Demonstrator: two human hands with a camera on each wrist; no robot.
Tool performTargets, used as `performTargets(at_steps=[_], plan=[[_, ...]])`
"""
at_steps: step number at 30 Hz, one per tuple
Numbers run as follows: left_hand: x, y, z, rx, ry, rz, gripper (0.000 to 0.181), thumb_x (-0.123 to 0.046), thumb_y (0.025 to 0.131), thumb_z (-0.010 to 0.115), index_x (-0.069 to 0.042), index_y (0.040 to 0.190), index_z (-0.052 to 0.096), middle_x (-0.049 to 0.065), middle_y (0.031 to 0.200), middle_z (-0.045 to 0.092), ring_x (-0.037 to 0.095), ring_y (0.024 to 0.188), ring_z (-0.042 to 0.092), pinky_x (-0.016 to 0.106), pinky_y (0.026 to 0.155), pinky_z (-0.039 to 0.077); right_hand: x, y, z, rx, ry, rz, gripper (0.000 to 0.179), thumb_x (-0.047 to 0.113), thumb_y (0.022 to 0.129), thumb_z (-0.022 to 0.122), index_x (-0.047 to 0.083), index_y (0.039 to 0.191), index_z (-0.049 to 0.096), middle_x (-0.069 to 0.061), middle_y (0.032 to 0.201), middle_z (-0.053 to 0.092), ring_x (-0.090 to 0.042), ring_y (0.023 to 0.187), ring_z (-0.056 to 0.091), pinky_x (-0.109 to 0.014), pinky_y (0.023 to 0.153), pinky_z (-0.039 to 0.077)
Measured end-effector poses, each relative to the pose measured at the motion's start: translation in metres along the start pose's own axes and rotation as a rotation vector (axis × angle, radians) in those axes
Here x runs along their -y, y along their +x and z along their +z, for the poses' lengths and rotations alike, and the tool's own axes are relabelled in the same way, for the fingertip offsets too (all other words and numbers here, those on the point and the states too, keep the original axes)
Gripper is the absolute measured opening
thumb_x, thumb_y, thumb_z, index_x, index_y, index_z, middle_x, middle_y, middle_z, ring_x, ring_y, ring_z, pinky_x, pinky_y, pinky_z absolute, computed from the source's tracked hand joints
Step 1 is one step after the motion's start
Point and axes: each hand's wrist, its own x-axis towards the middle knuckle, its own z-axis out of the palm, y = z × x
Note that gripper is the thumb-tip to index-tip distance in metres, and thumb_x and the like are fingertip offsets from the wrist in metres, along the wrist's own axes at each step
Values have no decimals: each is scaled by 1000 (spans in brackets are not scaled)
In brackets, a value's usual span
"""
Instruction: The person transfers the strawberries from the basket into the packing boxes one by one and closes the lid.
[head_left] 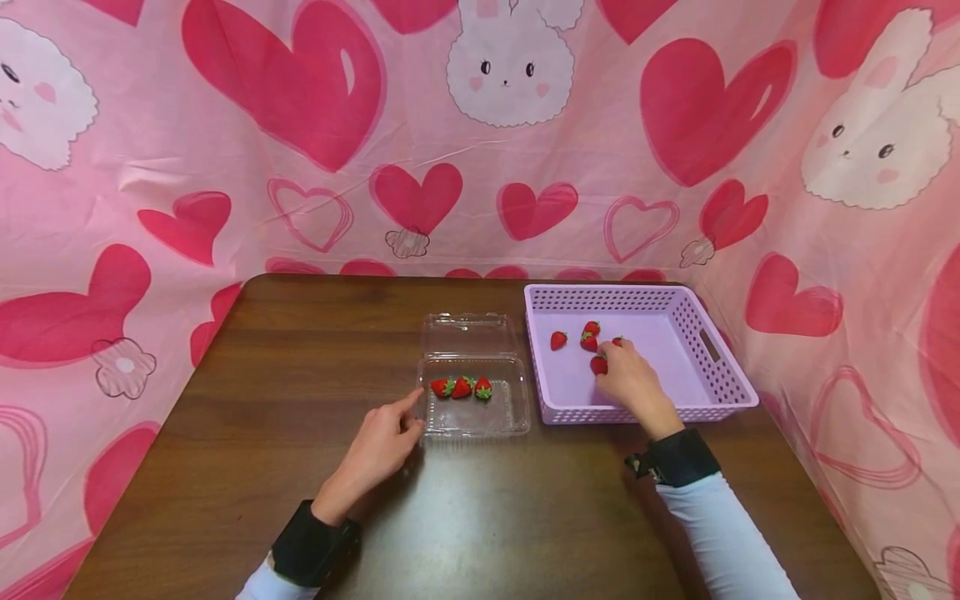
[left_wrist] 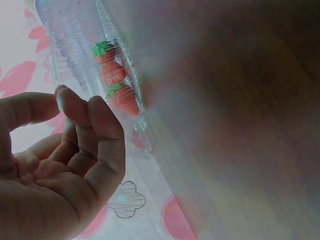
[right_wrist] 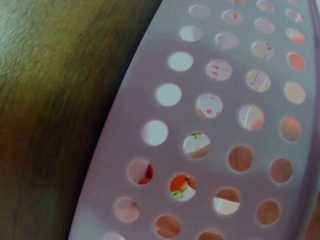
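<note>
A clear plastic clamshell box [head_left: 477, 421] lies with its lid folded back, and three strawberries [head_left: 461, 387] sit in a row inside. My left hand [head_left: 378, 442] touches the box's left side with the index fingertip and thumb; in the left wrist view its other fingers curl loosely. Inside the lilac basket [head_left: 555, 414], my right hand [head_left: 633, 382] pinches a red strawberry [head_left: 598, 365] between fingers and thumb. The right wrist view shows that hand and some red fruit only through the basket's holes [right_wrist: 183, 187], so the grip is partly hidden.
More strawberries lie in the basket: one at the left [head_left: 558, 340], two touching [head_left: 590, 336], and one partly behind my right hand [head_left: 617, 341]. The basket stands close to the box's right side on a brown wooden table [head_left: 300, 400]. Pink heart-patterned cloth [head_left: 420, 150] hangs around it.
</note>
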Motion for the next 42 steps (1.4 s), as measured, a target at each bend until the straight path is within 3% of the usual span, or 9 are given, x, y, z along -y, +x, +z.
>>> performTargets(at_steps=[13,26,34,42], plan=[[1,1,0,-3,-1,-6,55,-3,99,65,2,153,52,1,68,53,17,48,50,27,46,39,-10,1,-1,40,42,31,50,7,87,68,-11,132,60,-32,121,60,-45,108,58,-64,100,46],[2,1,1,-12,2,-3,55,-4,99,66,1,152,54,2,67,52,18,48,50,28,46,40,-11,1,-4,25,57,68,35,0,84,67,-11,117,64,-28,107,57,-43,98,56,-59,90,50],[2,1,1,-2,-8,-18,56,-4,99,65,1,153,52,2,69,54,18,46,51,27,46,40,-12,1,-4,13,54,50,25,3,84,69,-10,106,66,-25,99,58,-41,93,55,-56,86,49],[2,2,2,-14,3,-2,56,-4,99,66,1,153,52,0,67,52,16,46,49,27,45,39,-12,2,-5,41,76,73,26,2,86,70,-9,108,64,-23,97,62,-41,93,58,-55,87,51]])
